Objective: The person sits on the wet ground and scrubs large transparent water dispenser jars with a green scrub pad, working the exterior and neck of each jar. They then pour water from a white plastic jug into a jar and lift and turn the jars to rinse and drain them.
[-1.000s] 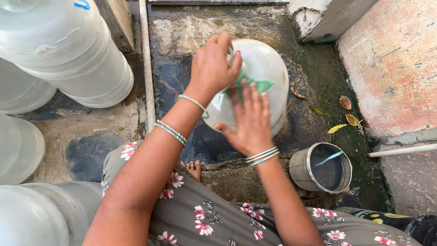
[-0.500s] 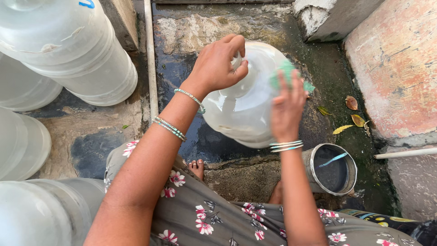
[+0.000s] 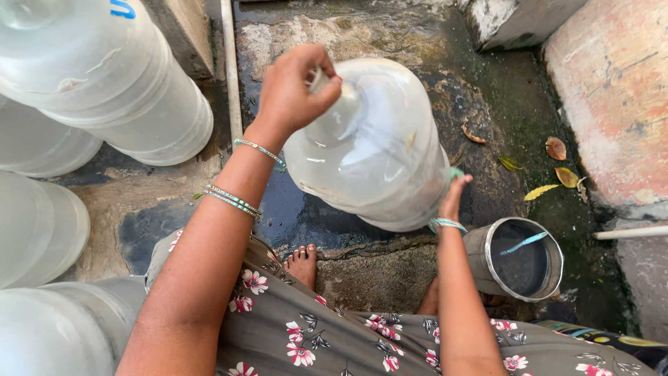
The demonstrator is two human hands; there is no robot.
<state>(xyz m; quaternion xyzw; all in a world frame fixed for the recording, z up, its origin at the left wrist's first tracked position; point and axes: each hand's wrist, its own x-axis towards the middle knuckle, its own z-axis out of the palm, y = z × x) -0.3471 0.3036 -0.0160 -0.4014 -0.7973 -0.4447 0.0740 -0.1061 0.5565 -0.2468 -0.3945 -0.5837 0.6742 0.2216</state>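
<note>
Closest to me, my knees are bent under a flowered dress (image 3: 292, 334), one bare foot (image 3: 303, 261) on the wet floor (image 3: 292, 209). Just ahead, my right hand (image 3: 454, 198) presses against the lower side of the jug (image 3: 379, 150), a green scrap, likely a scrubbing pad (image 3: 456, 172), showing at the fingertips; I cannot tell how far that hand is closed, since the jug hides most of it. My left hand (image 3: 296, 90) is clenched round the jug's narrow neck, and the hands are well apart, one at each end.

The jug is a big clear plastic water bottle, tipped on its side off the floor, neck towards my left. It looks empty or nearly so, so I judge it light but bulky. Its wall is thin, probably flexing under a hard squeeze, and wet, so slippery. The neck is the stiff, sure place to hold; the broad belly only takes a flat palm for steadying.

Beside my right wrist stands a metal pot (image 3: 518, 257) with dark water. Further left lie more jugs (image 3: 104, 76) stacked, and beyond, dry leaves (image 3: 557, 147) by a pink wall (image 3: 612, 90).
</note>
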